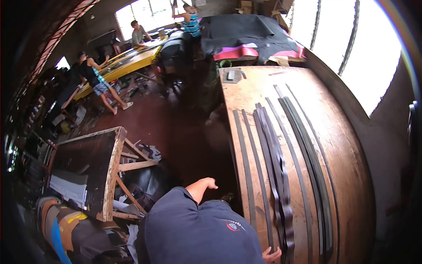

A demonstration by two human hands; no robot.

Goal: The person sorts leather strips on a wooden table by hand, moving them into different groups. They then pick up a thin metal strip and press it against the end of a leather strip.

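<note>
My left hand (209, 183) hangs in front of my dark shirt, left of the wooden table (351, 176), over the dark floor; most of its fingers are hidden. At the bottom of the view, my right hand (271, 255) has its fingers apart at the table's near edge. Right beside it lies a bundle of wavy dark strips (274, 163), like leather. Flat single strips (244, 154) run along the left side of the tabletop. Further right are another long strip (292, 154), a stack of straight strips (310, 163) and a thin curved strip (323, 171).
A small block on a dark square (231, 75) sits at the table's far corner. Dark sheets (246, 33) cover another table beyond. To the left stand a tilted wooden frame (115, 171) and piled scraps (74, 229). Several people work around a yellow-edged table (127, 61).
</note>
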